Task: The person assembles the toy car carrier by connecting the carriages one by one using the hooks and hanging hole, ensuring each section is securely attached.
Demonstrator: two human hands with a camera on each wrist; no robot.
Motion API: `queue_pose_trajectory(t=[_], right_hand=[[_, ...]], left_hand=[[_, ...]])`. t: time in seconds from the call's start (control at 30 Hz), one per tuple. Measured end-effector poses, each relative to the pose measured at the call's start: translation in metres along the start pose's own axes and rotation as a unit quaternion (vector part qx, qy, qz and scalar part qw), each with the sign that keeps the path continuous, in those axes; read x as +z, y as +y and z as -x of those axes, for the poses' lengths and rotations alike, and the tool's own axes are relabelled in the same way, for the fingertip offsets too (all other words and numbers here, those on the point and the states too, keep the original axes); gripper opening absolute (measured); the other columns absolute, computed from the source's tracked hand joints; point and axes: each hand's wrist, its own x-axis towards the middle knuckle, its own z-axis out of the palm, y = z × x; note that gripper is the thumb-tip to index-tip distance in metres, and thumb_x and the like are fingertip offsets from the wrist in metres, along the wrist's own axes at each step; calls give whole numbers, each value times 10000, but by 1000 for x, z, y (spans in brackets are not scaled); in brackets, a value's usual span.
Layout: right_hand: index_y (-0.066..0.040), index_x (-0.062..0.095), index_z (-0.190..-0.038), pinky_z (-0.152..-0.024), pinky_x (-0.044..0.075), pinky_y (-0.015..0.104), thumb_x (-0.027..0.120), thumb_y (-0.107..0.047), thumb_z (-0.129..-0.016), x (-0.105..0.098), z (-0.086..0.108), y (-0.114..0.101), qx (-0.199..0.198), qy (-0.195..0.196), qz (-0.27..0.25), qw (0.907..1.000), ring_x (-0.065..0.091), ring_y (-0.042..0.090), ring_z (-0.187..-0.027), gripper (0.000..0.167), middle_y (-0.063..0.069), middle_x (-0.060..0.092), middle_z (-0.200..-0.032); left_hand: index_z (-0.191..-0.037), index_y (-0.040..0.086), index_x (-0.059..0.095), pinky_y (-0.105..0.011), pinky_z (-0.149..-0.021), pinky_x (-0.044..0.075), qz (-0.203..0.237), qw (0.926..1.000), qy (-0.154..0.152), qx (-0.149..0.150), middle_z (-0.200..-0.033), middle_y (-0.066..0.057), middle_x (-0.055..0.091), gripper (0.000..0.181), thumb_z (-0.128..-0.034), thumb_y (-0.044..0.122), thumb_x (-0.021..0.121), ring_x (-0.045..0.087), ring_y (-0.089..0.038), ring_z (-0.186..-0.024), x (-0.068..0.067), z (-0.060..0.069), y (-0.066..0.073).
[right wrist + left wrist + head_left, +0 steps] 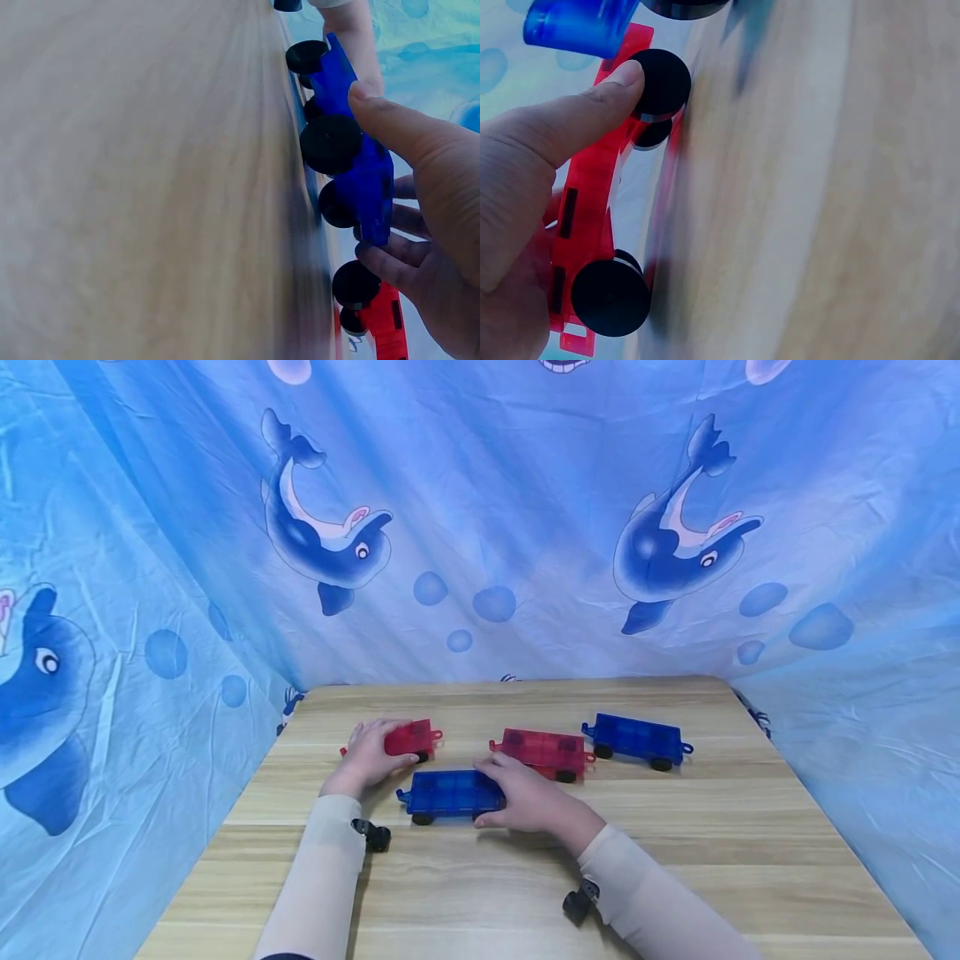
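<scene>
My left hand [369,755] holds a see-through red toy wagon [409,738] with black wheels. In the left wrist view, the thumb presses against a wheel [664,84] and the other fingers lie behind the wagon. My right hand [523,795] grips the right end of a blue toy wagon [446,793], with the thumb on the near side and the fingers on the far side. This blue wagon stands in front of the red one, its hook pointing left. Just behind the right hand is a second red wagon [542,748].
Another blue wagon [639,740] stands at the back right of the wooden table [465,893]. A dolphin-printed blue cloth [465,510] hangs behind the table and along both sides. Small black devices [375,837] sit at both wrists.
</scene>
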Motion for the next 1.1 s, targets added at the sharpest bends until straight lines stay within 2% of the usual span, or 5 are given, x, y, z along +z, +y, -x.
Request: queue_pose_trajectory(t=[0.23,0.4,0.53,0.87,1.1], right_hand=[[-125,414,-1616,-1142,440,473,808,-600,-860,3,-1,1,256,-75,-103,9996,472,279,-1429,977,117,408,-1609],[-125,412,-1617,-1169,404,485,802,-610,-860,4,-1,3,426,-94,-154,9989,417,298,-1486,980,140,352,-1667],[-120,451,-1593,-1142,438,492,822,-609,-839,6,-2,5,578,87,-135,9982,489,282,-1423,972,98,441,-1609],[-113,540,-1519,-1060,517,480,869,-584,-793,5,-6,11,892,449,-91,9950,599,246,-1239,925,40,579,-1393],[-73,581,-1462,-1058,512,512,885,-544,-788,1,-11,14,1070,636,-109,9922,599,302,-1272,877,107,603,-1435]], left_hand=[[-1509,252,576,-591,-1256,95,84,9999,29,-67,-1486,-86,556,739,-856,410,884,429,-389,-1415,0,2,-4],[-1491,266,595,-616,-1104,402,273,9993,73,-230,-1458,-71,568,737,-836,402,902,444,-379,-1342,-4,6,-4],[-1491,266,592,-604,-990,512,439,9984,33,-363,-1455,-75,555,749,-827,410,908,475,-374,-1302,-8,9,-5],[-1509,257,570,-608,-984,518,599,9974,66,-389,-1457,-100,541,801,-806,406,925,499,-394,-1290,-18,11,-6],[-1515,251,566,-597,-998,505,810,9956,48,-457,-1447,-126,546,814,-800,387,931,499,-389,-1280,-22,12,-8]])
